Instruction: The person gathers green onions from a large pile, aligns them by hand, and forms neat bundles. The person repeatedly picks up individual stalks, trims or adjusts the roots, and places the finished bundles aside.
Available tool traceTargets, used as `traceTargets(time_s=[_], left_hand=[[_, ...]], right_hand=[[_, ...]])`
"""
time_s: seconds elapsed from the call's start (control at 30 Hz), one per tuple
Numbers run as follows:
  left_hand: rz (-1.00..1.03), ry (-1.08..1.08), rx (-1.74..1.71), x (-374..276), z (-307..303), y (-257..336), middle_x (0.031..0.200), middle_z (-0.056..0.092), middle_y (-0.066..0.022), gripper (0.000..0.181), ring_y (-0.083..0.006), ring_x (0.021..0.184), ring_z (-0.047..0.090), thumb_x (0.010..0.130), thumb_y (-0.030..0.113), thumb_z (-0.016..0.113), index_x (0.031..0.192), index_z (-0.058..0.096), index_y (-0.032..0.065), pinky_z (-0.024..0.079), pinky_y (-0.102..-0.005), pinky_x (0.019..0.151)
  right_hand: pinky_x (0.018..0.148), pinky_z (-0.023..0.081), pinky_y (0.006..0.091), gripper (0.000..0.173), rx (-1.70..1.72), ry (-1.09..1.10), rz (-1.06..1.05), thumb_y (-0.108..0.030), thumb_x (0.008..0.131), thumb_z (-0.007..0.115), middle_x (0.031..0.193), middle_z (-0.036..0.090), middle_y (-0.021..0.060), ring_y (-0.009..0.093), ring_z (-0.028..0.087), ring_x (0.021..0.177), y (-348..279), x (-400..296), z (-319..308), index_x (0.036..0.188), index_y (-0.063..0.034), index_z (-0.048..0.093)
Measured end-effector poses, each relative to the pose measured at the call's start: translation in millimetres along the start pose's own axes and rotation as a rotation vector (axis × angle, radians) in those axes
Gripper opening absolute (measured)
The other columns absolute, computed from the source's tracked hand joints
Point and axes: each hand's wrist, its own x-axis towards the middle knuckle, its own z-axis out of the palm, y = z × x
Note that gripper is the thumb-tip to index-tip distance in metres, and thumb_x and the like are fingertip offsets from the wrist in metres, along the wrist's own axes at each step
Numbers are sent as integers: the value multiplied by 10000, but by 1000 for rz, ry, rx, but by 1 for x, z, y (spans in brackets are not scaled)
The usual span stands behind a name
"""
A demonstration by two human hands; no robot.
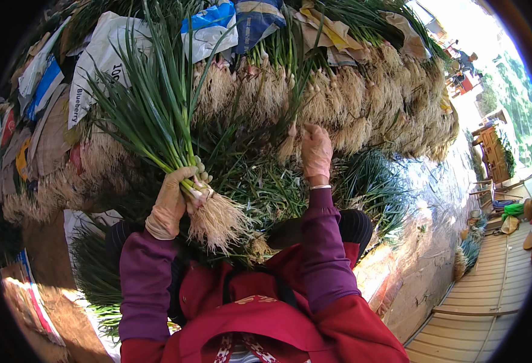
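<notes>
My gloved left hand [171,199] is closed around a bunch of green garlic [166,136], gripping it just above the bulbs. The long leaves fan up and away, while the pale roots [220,220] hang toward my lap. My gloved right hand [317,149] is raised before the pile, its fingers curled. Close to its left side hangs a single garlic plant [292,130]; whether the fingers touch it is unclear. Behind both hands, a large heap of green garlic [270,86] lies with its roots facing me.
Printed sacks [107,59] cover parts of the heap. Loose leaves and trimmings [266,190] litter the ground between my knees. More green garlic lies at the right [375,190] and left [93,263]. Farther right are a wooden cart [495,152] and a seated person [468,61].
</notes>
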Motion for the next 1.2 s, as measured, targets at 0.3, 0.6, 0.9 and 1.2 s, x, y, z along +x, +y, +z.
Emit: traceTargets(time_s=[0.3, 0.6, 0.9, 1.2], left_hand=[[2, 15, 0, -8, 2, 9, 928, 626, -81, 349, -202, 848, 622, 793, 132, 676, 1096, 581, -9, 519, -367, 861], [8, -133, -27, -14, -5, 27, 923, 573, -53, 412, -180, 824, 557, 766, 149, 672, 1131, 516, 36, 464, -362, 912], [3, -144, -3, -7, 8, 18, 887, 553, -41, 398, -180, 779, 541, 757, 152, 670, 1105, 508, 43, 473, -368, 838], [-172, -168, 127, -6, 11, 3, 936, 667, -170, 297, -237, 701, 644, 845, 138, 580, 1106, 567, -3, 540, -348, 668]], right_hand=[[737, 485, 355, 326, 582, -377, 554, -205, 920, 577, 994, 673, 162, 235, 641, 827, -19, 6, 81, 1191, -25, 588], [804, 521, 295, 201, 476, -880, -576, -205, 953, 577, 1045, 665, 48, 160, 624, 954, -100, -64, 0, 1111, -101, 647], [650, 465, 277, 255, 697, -624, 627, -275, 966, 589, 845, 647, 35, 89, 556, 736, -28, 11, 22, 983, -22, 615], [649, 491, 313, 60, 643, -554, -120, -86, 880, 621, 765, 600, 104, 237, 594, 693, -105, -125, 19, 936, -80, 601]])
